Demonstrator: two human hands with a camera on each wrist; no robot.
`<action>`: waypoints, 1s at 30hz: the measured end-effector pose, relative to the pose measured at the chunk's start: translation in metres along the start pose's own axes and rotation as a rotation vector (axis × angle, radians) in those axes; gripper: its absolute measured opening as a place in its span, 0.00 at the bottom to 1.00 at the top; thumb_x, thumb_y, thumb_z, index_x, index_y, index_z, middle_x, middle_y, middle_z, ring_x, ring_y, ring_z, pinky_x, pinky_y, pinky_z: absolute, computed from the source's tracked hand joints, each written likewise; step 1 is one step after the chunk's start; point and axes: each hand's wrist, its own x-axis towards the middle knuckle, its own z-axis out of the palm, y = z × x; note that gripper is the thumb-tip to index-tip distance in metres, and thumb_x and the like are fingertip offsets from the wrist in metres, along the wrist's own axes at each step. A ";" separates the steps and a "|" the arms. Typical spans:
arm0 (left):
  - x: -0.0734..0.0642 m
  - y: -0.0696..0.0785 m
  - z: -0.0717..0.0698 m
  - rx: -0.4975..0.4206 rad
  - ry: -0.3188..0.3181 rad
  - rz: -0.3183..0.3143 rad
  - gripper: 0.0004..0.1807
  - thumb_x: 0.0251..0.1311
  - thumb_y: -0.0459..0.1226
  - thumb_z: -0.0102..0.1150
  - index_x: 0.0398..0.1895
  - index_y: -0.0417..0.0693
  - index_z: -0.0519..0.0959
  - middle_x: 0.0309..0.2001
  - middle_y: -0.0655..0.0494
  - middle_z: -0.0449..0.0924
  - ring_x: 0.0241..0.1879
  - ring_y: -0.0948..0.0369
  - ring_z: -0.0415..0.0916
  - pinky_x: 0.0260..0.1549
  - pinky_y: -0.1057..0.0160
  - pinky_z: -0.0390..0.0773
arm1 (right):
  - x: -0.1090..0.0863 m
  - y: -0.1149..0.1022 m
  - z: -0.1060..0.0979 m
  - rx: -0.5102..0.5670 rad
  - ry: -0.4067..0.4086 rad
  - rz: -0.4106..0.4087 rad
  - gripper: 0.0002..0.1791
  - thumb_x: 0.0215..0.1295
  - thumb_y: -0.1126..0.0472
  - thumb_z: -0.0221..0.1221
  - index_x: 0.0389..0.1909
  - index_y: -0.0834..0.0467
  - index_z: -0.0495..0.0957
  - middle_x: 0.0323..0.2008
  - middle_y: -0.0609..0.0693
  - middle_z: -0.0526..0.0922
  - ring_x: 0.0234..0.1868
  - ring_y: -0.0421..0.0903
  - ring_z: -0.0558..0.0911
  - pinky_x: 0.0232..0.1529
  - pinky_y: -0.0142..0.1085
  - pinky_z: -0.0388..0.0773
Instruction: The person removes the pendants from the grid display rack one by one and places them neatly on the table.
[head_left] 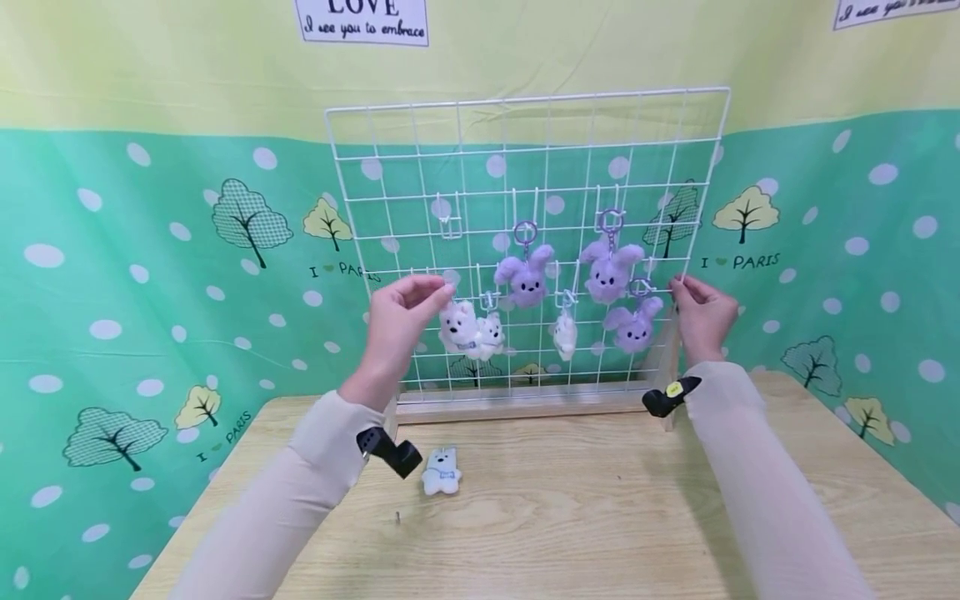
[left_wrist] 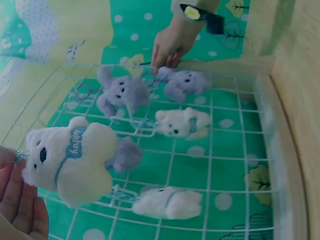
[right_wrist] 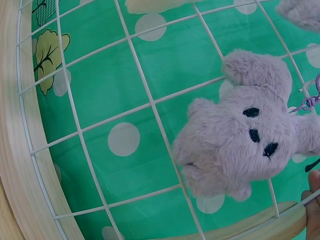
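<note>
My left hand (head_left: pixel 401 325) pinches the light blue chain at the top of a white bear plush keychain (left_wrist: pixel 75 160). The plush hangs in front of a white wire grid rack (head_left: pixel 525 99), overlapping another white bear keychain (head_left: pixel 492 335) on a hook. At the rack's right edge, my right hand (head_left: pixel 703 318) grips the frame between thumb and fingers. Near it hangs a purple rabbit plush keychain (head_left: pixel 636 329), large in the right wrist view. Two more purple rabbits and a white bear (head_left: pixel 565 336), turned sideways, hang on the grid.
A white hook (head_left: pixel 452 227) sits on the upper left of the grid. Another white bear keychain (head_left: pixel 441 472) lies on the wooden table (head_left: pixel 570 517), with a small dark piece (head_left: pixel 397 517) near it. Behind the rack hangs a green polka-dot curtain (head_left: pixel 150 317).
</note>
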 end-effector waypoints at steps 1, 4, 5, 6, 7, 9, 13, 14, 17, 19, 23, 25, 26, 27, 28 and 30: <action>-0.005 -0.003 0.000 0.002 -0.010 -0.012 0.15 0.56 0.43 0.65 0.43 0.46 0.80 0.42 0.54 0.82 0.43 0.60 0.77 0.49 0.62 0.75 | 0.000 0.000 0.000 -0.002 0.000 -0.002 0.20 0.60 0.53 0.63 0.51 0.56 0.79 0.48 0.49 0.83 0.43 0.34 0.81 0.48 0.25 0.76; -0.018 -0.013 0.002 0.002 -0.041 -0.049 0.14 0.56 0.42 0.65 0.43 0.45 0.80 0.42 0.54 0.82 0.43 0.60 0.77 0.47 0.64 0.76 | 0.000 0.001 -0.001 -0.006 -0.001 -0.007 0.20 0.60 0.52 0.62 0.51 0.56 0.79 0.48 0.49 0.83 0.43 0.34 0.81 0.48 0.25 0.76; -0.022 -0.017 0.002 -0.001 -0.050 -0.054 0.14 0.57 0.41 0.64 0.43 0.45 0.80 0.42 0.53 0.82 0.42 0.60 0.77 0.46 0.65 0.76 | 0.000 0.001 -0.001 -0.010 -0.001 -0.008 0.20 0.60 0.52 0.62 0.51 0.56 0.79 0.48 0.49 0.83 0.43 0.34 0.81 0.48 0.25 0.76; -0.025 -0.021 0.003 -0.008 -0.060 -0.062 0.13 0.57 0.40 0.64 0.43 0.44 0.80 0.41 0.53 0.82 0.42 0.60 0.77 0.45 0.65 0.77 | 0.000 0.001 -0.001 -0.011 -0.001 -0.008 0.20 0.60 0.52 0.62 0.51 0.56 0.79 0.49 0.49 0.83 0.43 0.34 0.81 0.48 0.25 0.76; -0.028 -0.026 0.004 -0.013 -0.071 -0.068 0.13 0.57 0.40 0.64 0.43 0.43 0.80 0.41 0.53 0.82 0.41 0.60 0.77 0.44 0.65 0.77 | 0.000 0.001 -0.001 -0.014 -0.001 -0.007 0.20 0.60 0.52 0.62 0.51 0.56 0.79 0.49 0.49 0.83 0.43 0.34 0.81 0.48 0.25 0.76; -0.034 -0.038 0.006 -0.023 -0.100 -0.081 0.12 0.57 0.38 0.64 0.42 0.41 0.80 0.40 0.53 0.82 0.40 0.60 0.77 0.43 0.65 0.77 | 0.000 0.000 -0.002 -0.012 0.003 -0.001 0.20 0.60 0.53 0.62 0.51 0.56 0.79 0.49 0.49 0.83 0.44 0.34 0.81 0.48 0.25 0.76; -0.048 -0.065 0.008 -0.038 -0.147 -0.115 0.11 0.57 0.35 0.64 0.40 0.38 0.80 0.36 0.54 0.82 0.37 0.62 0.77 0.41 0.66 0.78 | 0.000 0.000 -0.002 -0.021 0.001 -0.004 0.20 0.60 0.52 0.62 0.51 0.56 0.79 0.49 0.49 0.83 0.44 0.35 0.81 0.48 0.25 0.76; -0.052 -0.071 0.009 -0.044 -0.161 -0.124 0.10 0.56 0.34 0.64 0.39 0.37 0.80 0.36 0.54 0.82 0.37 0.62 0.77 0.40 0.66 0.78 | 0.000 0.001 -0.002 -0.021 0.000 -0.005 0.20 0.60 0.52 0.62 0.51 0.56 0.79 0.49 0.49 0.83 0.44 0.35 0.81 0.48 0.26 0.76; -0.064 -0.087 0.010 -0.054 -0.191 -0.157 0.10 0.56 0.32 0.64 0.38 0.35 0.80 0.34 0.54 0.81 0.35 0.62 0.77 0.38 0.67 0.78 | -0.001 0.002 -0.002 -0.032 -0.002 -0.017 0.20 0.60 0.51 0.62 0.51 0.56 0.79 0.49 0.49 0.83 0.45 0.35 0.81 0.48 0.26 0.76; -0.072 -0.097 0.010 -0.054 -0.210 -0.180 0.10 0.56 0.32 0.64 0.38 0.34 0.79 0.33 0.54 0.81 0.34 0.62 0.77 0.38 0.68 0.78 | -0.001 0.002 -0.002 -0.033 0.002 -0.020 0.20 0.60 0.51 0.62 0.51 0.56 0.79 0.49 0.49 0.83 0.45 0.35 0.81 0.48 0.26 0.76; -0.088 -0.113 0.010 -0.040 -0.230 -0.240 0.10 0.55 0.33 0.64 0.38 0.35 0.80 0.33 0.55 0.81 0.35 0.62 0.76 0.39 0.67 0.78 | -0.001 0.003 -0.002 -0.036 -0.001 -0.024 0.20 0.60 0.51 0.61 0.51 0.56 0.79 0.50 0.49 0.82 0.45 0.35 0.81 0.48 0.26 0.76; -0.095 -0.120 0.009 -0.046 -0.239 -0.262 0.10 0.55 0.33 0.64 0.37 0.34 0.79 0.34 0.54 0.82 0.34 0.63 0.77 0.38 0.67 0.77 | -0.001 0.003 -0.002 -0.035 -0.006 -0.026 0.20 0.60 0.51 0.61 0.52 0.55 0.79 0.50 0.49 0.82 0.45 0.35 0.81 0.48 0.26 0.76; -0.098 -0.123 0.009 -0.046 -0.247 -0.267 0.10 0.55 0.33 0.64 0.37 0.34 0.79 0.34 0.54 0.82 0.34 0.63 0.77 0.38 0.68 0.77 | -0.001 0.003 -0.002 -0.033 -0.010 -0.023 0.20 0.60 0.51 0.61 0.52 0.55 0.79 0.50 0.49 0.82 0.46 0.36 0.81 0.48 0.26 0.76; -0.101 -0.126 0.009 -0.046 -0.253 -0.268 0.10 0.55 0.32 0.64 0.37 0.33 0.79 0.34 0.53 0.82 0.34 0.63 0.77 0.38 0.68 0.77 | -0.001 0.003 -0.001 -0.033 -0.012 -0.021 0.21 0.60 0.51 0.61 0.52 0.55 0.79 0.50 0.49 0.82 0.46 0.36 0.81 0.48 0.26 0.76; -0.103 -0.130 0.010 -0.046 -0.264 -0.264 0.11 0.55 0.32 0.64 0.37 0.32 0.79 0.35 0.52 0.83 0.34 0.64 0.77 0.37 0.69 0.77 | -0.001 0.002 -0.001 -0.033 -0.013 -0.016 0.21 0.60 0.51 0.61 0.52 0.55 0.79 0.50 0.49 0.82 0.46 0.36 0.81 0.48 0.26 0.76; -0.106 -0.137 0.011 -0.039 -0.285 -0.249 0.11 0.55 0.31 0.63 0.37 0.30 0.78 0.35 0.50 0.83 0.33 0.65 0.77 0.35 0.71 0.77 | 0.000 0.002 0.000 -0.030 -0.012 -0.016 0.21 0.60 0.51 0.61 0.52 0.55 0.79 0.50 0.49 0.82 0.46 0.36 0.81 0.48 0.26 0.76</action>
